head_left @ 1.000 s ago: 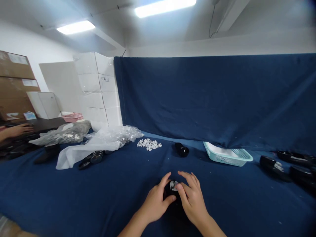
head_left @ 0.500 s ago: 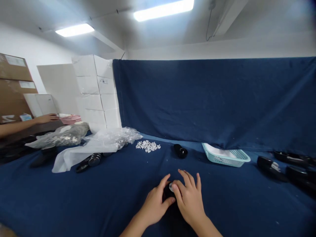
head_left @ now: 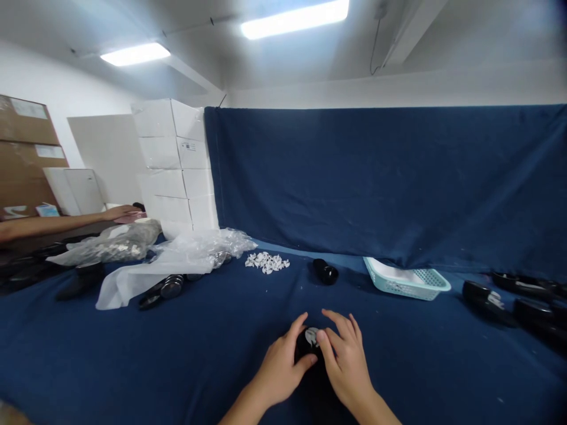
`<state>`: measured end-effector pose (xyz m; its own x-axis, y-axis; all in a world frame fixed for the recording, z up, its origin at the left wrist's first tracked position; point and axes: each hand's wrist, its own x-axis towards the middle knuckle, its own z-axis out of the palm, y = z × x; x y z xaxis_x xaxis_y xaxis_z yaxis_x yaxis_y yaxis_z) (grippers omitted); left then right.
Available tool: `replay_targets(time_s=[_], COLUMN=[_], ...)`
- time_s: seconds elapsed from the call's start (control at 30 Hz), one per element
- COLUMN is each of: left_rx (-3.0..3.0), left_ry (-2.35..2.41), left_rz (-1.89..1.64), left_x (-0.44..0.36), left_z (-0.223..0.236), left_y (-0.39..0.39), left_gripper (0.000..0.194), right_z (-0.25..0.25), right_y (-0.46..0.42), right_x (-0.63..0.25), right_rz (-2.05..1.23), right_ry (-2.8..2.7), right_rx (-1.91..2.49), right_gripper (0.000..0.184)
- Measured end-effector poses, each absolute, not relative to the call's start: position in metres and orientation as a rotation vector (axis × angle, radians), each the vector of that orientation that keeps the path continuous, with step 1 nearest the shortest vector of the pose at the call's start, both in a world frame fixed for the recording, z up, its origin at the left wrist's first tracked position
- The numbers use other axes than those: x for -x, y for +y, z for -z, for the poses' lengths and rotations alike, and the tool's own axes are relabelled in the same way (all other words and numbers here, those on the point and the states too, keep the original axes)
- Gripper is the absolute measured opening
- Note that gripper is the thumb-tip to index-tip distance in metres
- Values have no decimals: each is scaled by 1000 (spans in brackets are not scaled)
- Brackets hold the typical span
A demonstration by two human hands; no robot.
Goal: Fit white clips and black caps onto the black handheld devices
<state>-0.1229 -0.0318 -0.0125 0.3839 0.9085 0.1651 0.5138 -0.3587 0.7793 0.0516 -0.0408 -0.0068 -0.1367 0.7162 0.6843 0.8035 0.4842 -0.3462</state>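
Both hands meet over a small round black thing with a white spot on top [head_left: 310, 342], which sits on the big dark blue cloth [head_left: 199, 354] that covers the table. The left hand [head_left: 281, 369] wraps its fingers and thumb around the left side of the small black thing. The right hand [head_left: 348, 366] rests on its right side with the thumb pressed on the white spot, and the other fingers are spread out. Behind the small black thing lies a little pile of white bits [head_left: 267, 261], and next to the pile is another small black round piece [head_left: 325, 272]. A light green plastic basket [head_left: 407, 277] sits further behind to the right. Crinkly clear plastic bags [head_left: 177, 254] lie far to the left, where another person's hand [head_left: 117, 212] reaches.
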Motion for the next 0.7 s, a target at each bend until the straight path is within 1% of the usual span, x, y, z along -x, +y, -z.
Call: replay_targets(time_s=[0.17,0.27,0.53,0.7], left_rx=[-2041,-2056,-2059,-2039], left_ry=[1200,1195,1227,1232], left_rz=[-824,-814,-797,-788], left_x=[124,124,123,124], left_z=[17,18,15,13], left_y=[-30,-30,-33,-36], left_gripper=[72,73,75,77], right_z=[9,14,24,30], right_y=[-46,-44,-33,-29], right_x=[-46,-46,-52,-56], right_rz=[-64,-113,27,29], right_ry=[-1980,-1983,-1982,-1930], right_rx=[1207,1219,1319,1337], right_gripper=[26,27,31,31])
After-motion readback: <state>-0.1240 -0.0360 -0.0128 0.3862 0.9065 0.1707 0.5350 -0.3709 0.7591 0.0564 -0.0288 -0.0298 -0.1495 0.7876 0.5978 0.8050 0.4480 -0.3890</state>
